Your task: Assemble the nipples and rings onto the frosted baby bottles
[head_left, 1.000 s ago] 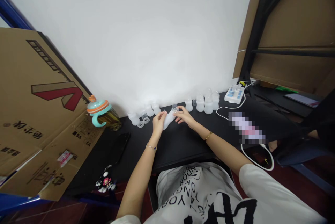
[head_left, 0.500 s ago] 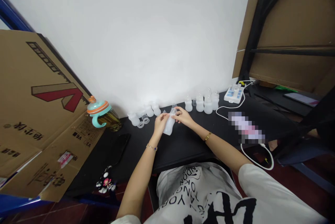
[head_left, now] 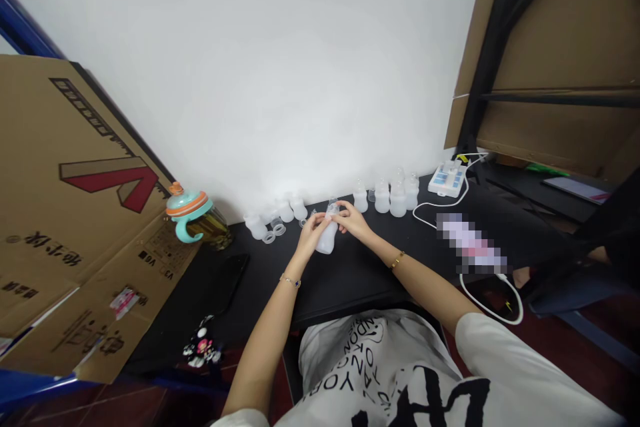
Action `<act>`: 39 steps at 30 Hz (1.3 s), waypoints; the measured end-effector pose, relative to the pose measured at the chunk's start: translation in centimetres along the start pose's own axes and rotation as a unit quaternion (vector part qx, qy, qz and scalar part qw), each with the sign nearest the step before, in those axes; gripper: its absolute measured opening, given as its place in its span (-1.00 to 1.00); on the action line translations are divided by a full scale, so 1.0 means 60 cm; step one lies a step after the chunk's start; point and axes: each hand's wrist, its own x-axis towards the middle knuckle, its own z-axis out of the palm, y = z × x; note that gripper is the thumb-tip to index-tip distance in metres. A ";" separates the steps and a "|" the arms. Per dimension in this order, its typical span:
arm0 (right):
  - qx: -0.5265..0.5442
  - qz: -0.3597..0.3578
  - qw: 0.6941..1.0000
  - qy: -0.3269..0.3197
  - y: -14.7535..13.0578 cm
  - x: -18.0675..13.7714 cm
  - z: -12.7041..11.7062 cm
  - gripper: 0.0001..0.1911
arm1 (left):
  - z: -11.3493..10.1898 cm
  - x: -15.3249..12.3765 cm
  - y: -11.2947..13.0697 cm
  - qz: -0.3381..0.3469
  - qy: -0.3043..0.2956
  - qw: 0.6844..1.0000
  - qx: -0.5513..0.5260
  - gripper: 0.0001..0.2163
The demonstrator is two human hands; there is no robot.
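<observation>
Both my hands meet over the black table (head_left: 350,274) on one small translucent white bottle (head_left: 327,235), which stands almost upright. My left hand (head_left: 311,234) wraps its body from the left. My right hand (head_left: 353,219) pinches the clear cap at its top. A group of like bottles with caps (head_left: 393,195) stands by the wall to the right. To the left, several open bottles (head_left: 280,214) and loose clear rings (head_left: 273,232) lie near the wall.
A teal and orange handled cup (head_left: 193,214) stands at the left by a large cardboard box (head_left: 75,214). A black phone (head_left: 227,280) and a small charm (head_left: 200,347) lie near the table's front left. A white power strip (head_left: 447,178) with its cable sits at the right.
The bottle lay tilted between my hands a second ago; now it is turned nearly upright, and my right hand has closed onto its top.
</observation>
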 end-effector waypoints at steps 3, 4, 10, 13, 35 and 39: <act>0.038 0.029 0.999 -0.004 -0.014 -0.005 -0.002 -0.47 | 0.000 -0.002 0.001 0.024 -0.032 0.999 -0.011 -0.44; 0.056 0.043 0.998 -0.004 -0.020 -0.008 -0.004 -0.48 | -0.001 -0.003 0.003 0.029 -0.049 0.998 -0.012 -0.40; 0.128 0.087 0.988 -0.009 -0.039 -0.018 -0.011 -0.59 | -0.003 -0.016 0.015 0.018 -0.147 0.989 0.012 -0.06; 0.141 0.095 0.985 -0.009 -0.037 -0.017 -0.013 -0.62 | -0.001 -0.023 0.021 0.034 -0.166 0.984 0.046 0.05; 0.079 0.077 0.991 -0.074 -0.029 -0.016 -0.008 -0.07 | 0.012 -0.036 0.027 0.104 -0.171 0.955 0.217 0.30; 0.060 0.067 0.992 -0.084 -0.031 -0.017 -0.009 -0.13 | 0.009 -0.036 0.023 0.097 -0.171 0.958 0.210 0.27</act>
